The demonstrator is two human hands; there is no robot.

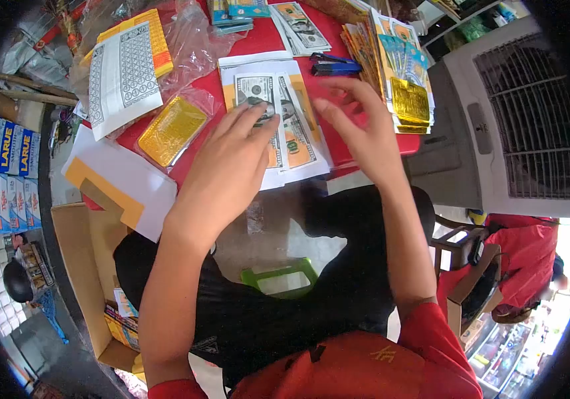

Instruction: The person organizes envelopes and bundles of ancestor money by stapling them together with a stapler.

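My left hand point(228, 159) rests on printed notes that look like hundred-dollar bills, its fingers spread over them. One note point(254, 86) lies beside a second, slightly tilted note point(298, 143), both on a white paper sheet point(295, 66) with an orange-yellow patch. To the right, my right hand point(364, 130) hovers near the sheet's edge, fingers apart and holding nothing visible. A blue-and-black stapler point(336, 68) lies just beyond it. Nearest its right side is a stack of papers with gold sheets point(410, 103).
A gold pack in clear plastic point(173, 131) and a printed white sheet point(124, 80) lie left on the red table point(258, 40). More notes point(300, 28) are at the back. A cardboard box point(75, 266) and green stool point(281, 274) stand below; an air cooler point(484, 126) is right.
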